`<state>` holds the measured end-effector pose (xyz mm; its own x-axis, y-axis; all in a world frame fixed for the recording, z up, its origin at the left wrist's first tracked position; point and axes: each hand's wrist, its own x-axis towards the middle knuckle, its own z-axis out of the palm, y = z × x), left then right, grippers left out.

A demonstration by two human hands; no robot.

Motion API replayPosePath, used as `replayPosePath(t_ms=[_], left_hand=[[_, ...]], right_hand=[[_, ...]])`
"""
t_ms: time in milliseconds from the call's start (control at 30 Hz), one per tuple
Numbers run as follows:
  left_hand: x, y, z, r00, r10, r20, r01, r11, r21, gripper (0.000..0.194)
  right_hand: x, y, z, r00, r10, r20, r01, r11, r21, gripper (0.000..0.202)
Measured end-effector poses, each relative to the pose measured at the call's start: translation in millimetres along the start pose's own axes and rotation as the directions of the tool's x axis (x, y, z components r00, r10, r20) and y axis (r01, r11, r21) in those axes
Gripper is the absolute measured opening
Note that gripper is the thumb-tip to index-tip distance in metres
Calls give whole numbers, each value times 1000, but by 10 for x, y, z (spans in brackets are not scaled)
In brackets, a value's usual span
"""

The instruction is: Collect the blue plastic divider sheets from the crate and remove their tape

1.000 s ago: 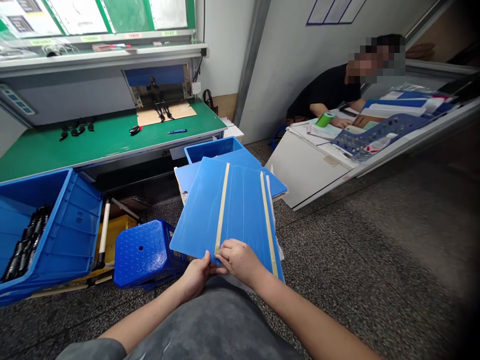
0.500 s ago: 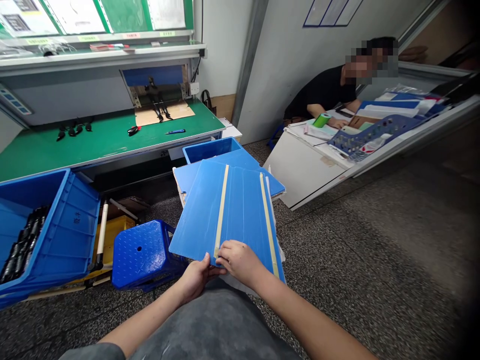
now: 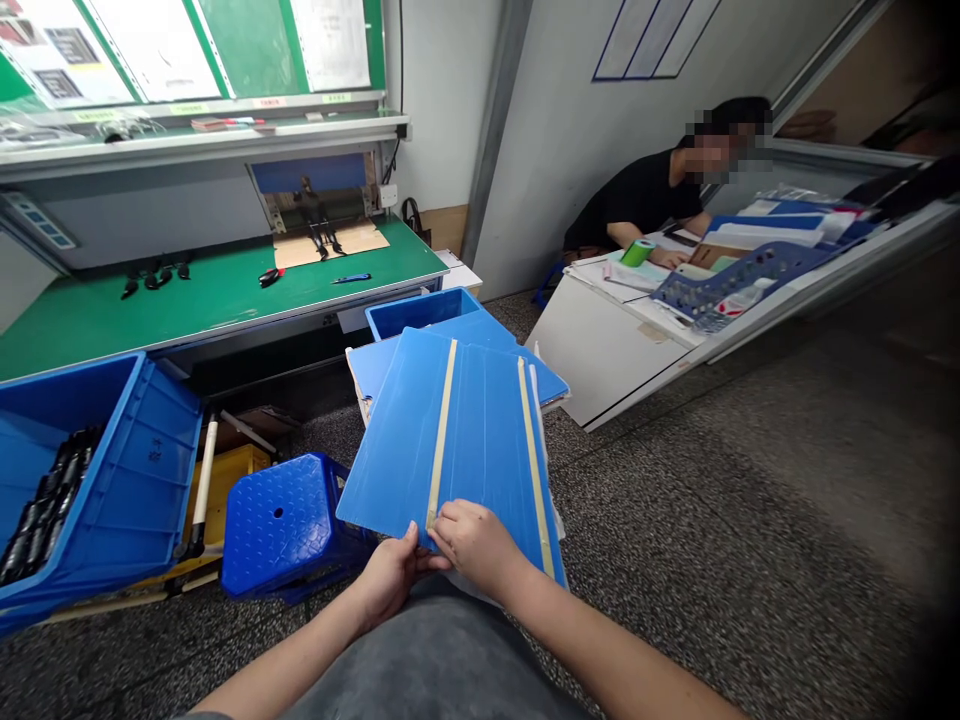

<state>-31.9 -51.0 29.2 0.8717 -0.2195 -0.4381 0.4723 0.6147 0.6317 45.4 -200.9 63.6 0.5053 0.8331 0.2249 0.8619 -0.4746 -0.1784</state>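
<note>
A blue corrugated plastic sheet [image 3: 480, 440] with two beige tape strips [image 3: 441, 430] running lengthwise rests tilted over my lap. My left hand [image 3: 390, 575] grips its near edge from below, thumb on top. My right hand [image 3: 472, 545] pinches the near end of the left tape strip on the sheet. Behind it lie more blue sheets [image 3: 375, 365] stacked flat.
A blue stool [image 3: 281, 520] stands left of my knee, and a blue crate [image 3: 97, 480] with black parts beyond it. A green workbench [image 3: 210, 285] carries small tools. Another blue bin [image 3: 420, 308] sits behind the sheets. A person sits at a white desk [image 3: 607, 345] at the right.
The view has tilted slightly. Both hands stay on the sheet's near edge, with the right fingers still at the tape end.
</note>
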Motion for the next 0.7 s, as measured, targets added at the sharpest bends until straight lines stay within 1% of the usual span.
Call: replayPosePath(t_ms=[200, 367, 433, 567, 700], left_hand=[[-14, -15, 28, 1000, 2, 2, -2, 1000, 5, 62], [-5, -36, 27, 1000, 12, 6, -12, 1000, 12, 53], [-1, -38, 17, 1000, 8, 5, -8, 1000, 12, 54], [8, -49, -11, 1000, -7, -23, 7, 1000, 5, 59], [19, -80, -48, 997, -34, -69, 33, 999, -12, 53]], right_hand=[[-41, 3, 59, 999, 6, -39, -6, 1000, -6, 27], [-62, 12, 88, 998, 7, -60, -8, 1000, -6, 27], [-66, 11, 101, 998, 16, -65, -15, 1000, 1, 27], [-72, -8, 144, 997, 38, -62, -35, 999, 39, 27], [-54, -8, 206, 993, 99, -58, -93, 991, 97, 29]])
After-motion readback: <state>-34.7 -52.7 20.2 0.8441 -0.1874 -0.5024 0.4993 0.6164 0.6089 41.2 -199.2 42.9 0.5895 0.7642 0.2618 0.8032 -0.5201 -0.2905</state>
